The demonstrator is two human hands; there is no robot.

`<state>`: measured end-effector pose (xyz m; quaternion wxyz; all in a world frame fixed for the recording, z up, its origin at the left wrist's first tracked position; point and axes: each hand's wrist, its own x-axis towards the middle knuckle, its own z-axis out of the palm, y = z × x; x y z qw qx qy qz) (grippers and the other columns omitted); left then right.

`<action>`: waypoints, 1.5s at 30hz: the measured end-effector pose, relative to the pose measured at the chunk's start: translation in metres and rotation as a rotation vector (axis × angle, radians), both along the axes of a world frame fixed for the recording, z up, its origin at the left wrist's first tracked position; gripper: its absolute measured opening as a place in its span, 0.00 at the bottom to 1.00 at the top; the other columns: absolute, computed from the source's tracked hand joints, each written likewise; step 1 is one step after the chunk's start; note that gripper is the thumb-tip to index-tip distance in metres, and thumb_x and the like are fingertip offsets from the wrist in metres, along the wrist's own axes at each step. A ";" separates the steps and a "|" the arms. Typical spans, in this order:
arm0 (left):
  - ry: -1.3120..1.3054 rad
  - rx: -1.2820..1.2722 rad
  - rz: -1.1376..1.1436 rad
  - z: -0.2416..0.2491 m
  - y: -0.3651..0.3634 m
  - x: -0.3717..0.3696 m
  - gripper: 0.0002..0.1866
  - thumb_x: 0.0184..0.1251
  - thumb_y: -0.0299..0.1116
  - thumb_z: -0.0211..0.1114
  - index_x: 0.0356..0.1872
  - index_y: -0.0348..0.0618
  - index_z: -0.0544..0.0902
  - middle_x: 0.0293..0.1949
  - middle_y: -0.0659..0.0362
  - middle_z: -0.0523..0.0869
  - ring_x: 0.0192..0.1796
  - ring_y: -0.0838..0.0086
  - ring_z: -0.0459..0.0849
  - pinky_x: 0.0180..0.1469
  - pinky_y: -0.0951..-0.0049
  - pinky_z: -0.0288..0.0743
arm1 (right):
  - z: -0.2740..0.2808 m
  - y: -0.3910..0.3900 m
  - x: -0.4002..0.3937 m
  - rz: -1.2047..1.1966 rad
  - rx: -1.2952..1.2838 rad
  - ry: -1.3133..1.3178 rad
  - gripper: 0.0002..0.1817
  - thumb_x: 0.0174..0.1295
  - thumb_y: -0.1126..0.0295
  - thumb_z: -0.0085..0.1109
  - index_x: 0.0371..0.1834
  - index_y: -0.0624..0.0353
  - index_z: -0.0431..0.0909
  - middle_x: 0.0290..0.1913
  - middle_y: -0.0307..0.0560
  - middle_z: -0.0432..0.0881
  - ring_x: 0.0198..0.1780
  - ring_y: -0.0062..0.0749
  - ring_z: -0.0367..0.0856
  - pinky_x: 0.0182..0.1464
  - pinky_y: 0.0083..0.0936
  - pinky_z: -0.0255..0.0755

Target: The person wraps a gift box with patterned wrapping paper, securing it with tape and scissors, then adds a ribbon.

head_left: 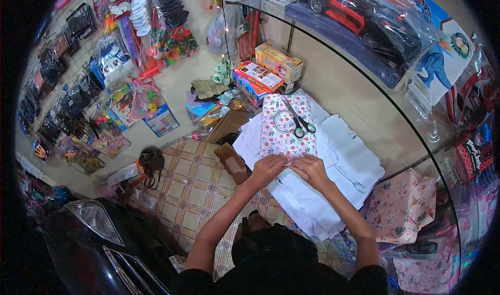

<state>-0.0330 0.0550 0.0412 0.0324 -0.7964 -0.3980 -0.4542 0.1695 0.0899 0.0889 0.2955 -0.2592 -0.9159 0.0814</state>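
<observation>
A box-shaped parcel in white paper with a pink and red flower print [271,133] lies on a stack of white sheets [333,191]. Both of my hands meet at its near end. My left hand [270,169] presses its bent fingers on the paper edge, and my right hand [311,171] does the same just beside it, the fingertips almost touching. On top of the parcel rest scissors with black and green handles [299,126], blades pointing away. A roll of clear tape [284,122] lies partly under the scissors.
Behind the parcel stand a red and blue box [258,77] and an orange box [278,61]. A glass shelf edge [359,60] curves above on the right. Flowered paper [403,206] lies at the right. A black motorcycle [104,243] stands at the lower left.
</observation>
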 end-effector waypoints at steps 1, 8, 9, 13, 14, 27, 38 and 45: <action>-0.001 -0.003 0.000 0.001 0.000 0.000 0.15 0.53 0.28 0.70 0.44 0.44 0.83 0.45 0.58 0.87 0.51 0.66 0.86 0.51 0.66 0.81 | -0.001 0.001 0.001 0.000 -0.022 0.017 0.07 0.57 0.67 0.63 0.34 0.57 0.83 0.40 0.44 0.86 0.41 0.41 0.85 0.56 0.37 0.76; -0.035 0.005 0.009 -0.003 0.002 0.002 0.16 0.52 0.29 0.71 0.45 0.45 0.83 0.45 0.58 0.87 0.49 0.65 0.86 0.49 0.66 0.81 | -0.001 -0.001 0.000 -0.048 -0.132 0.142 0.08 0.57 0.66 0.65 0.38 0.54 0.86 0.39 0.45 0.87 0.41 0.42 0.85 0.54 0.37 0.78; -0.050 -0.010 0.010 -0.003 0.002 0.002 0.16 0.52 0.30 0.71 0.45 0.45 0.83 0.45 0.57 0.87 0.48 0.65 0.87 0.49 0.66 0.81 | -0.003 0.000 0.000 -0.055 -0.128 0.153 0.08 0.57 0.67 0.66 0.38 0.54 0.86 0.39 0.45 0.87 0.41 0.41 0.85 0.52 0.36 0.78; -0.111 -0.072 0.010 -0.002 0.001 0.001 0.16 0.52 0.31 0.72 0.44 0.47 0.83 0.45 0.55 0.87 0.45 0.64 0.87 0.46 0.66 0.81 | -0.003 0.000 -0.001 -0.079 -0.193 0.184 0.08 0.55 0.69 0.67 0.38 0.55 0.86 0.38 0.45 0.87 0.40 0.40 0.85 0.46 0.32 0.78; -0.127 -0.089 0.007 0.000 0.000 0.002 0.16 0.52 0.32 0.73 0.44 0.47 0.83 0.45 0.55 0.87 0.44 0.64 0.87 0.45 0.66 0.82 | -0.001 -0.001 -0.002 -0.085 -0.230 0.187 0.08 0.55 0.69 0.68 0.38 0.55 0.86 0.38 0.45 0.87 0.39 0.39 0.85 0.45 0.31 0.78; -0.145 -0.133 0.040 0.003 -0.002 0.002 0.17 0.54 0.34 0.72 0.46 0.47 0.82 0.41 0.56 0.87 0.41 0.63 0.87 0.40 0.65 0.81 | 0.003 0.008 -0.006 -0.016 -0.361 0.274 0.09 0.51 0.75 0.70 0.37 0.60 0.86 0.37 0.47 0.84 0.41 0.38 0.84 0.41 0.29 0.76; -0.155 -0.158 0.050 0.013 -0.008 0.006 0.20 0.54 0.34 0.72 0.50 0.47 0.80 0.45 0.56 0.86 0.45 0.62 0.85 0.44 0.65 0.79 | -0.004 0.033 -0.004 -0.057 -0.627 0.319 0.25 0.43 0.67 0.78 0.49 0.54 0.83 0.44 0.42 0.80 0.41 0.26 0.77 0.45 0.24 0.73; -0.147 -0.240 0.051 0.015 -0.009 0.006 0.24 0.53 0.33 0.74 0.53 0.47 0.80 0.51 0.54 0.84 0.54 0.60 0.82 0.56 0.62 0.76 | 0.002 0.058 -0.004 0.026 -0.764 0.133 0.23 0.42 0.63 0.79 0.45 0.52 0.86 0.38 0.38 0.83 0.35 0.23 0.74 0.41 0.20 0.71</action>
